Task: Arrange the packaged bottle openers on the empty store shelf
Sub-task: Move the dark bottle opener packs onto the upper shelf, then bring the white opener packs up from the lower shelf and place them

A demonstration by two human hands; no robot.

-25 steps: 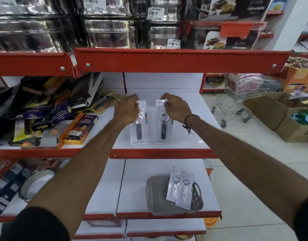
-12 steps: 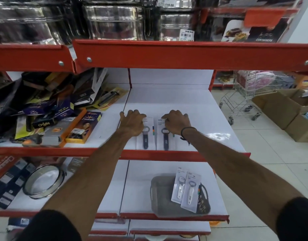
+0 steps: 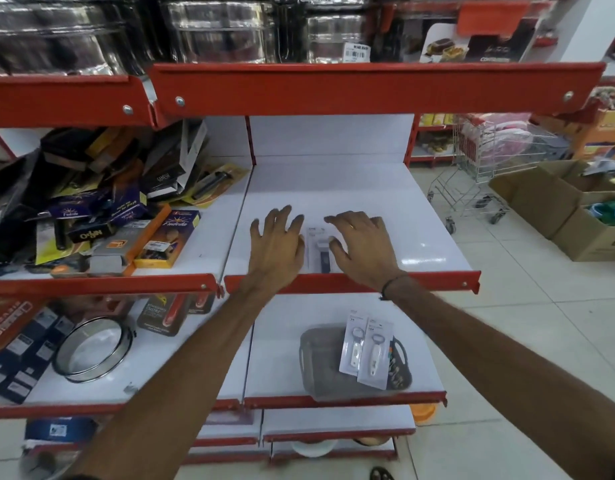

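On the white middle shelf (image 3: 385, 202) a packaged bottle opener (image 3: 319, 249) with a dark handle lies flat near the red front edge. A second package is hidden under my left hand. My left hand (image 3: 276, 242) hovers over the shelf with its fingers spread, just left of the visible package. My right hand (image 3: 363, 245) is also spread, just right of it, its thumb overlapping the card. Two more packaged openers (image 3: 366, 351) with white handles lean on a grey basket (image 3: 320, 365) on the shelf below.
Left of the white shelf lies a heap of boxed goods (image 3: 119, 216). Steel containers (image 3: 209, 32) fill the shelf above, behind a red rail. A round sieve (image 3: 91, 351) sits lower left. A wire trolley (image 3: 483, 174) and cardboard boxes (image 3: 569, 216) stand on the tiled floor at right.
Both hands slid the two packages from deeper on the shelf toward its front edge. Their fingers then opened and spread, letting go of the cards.
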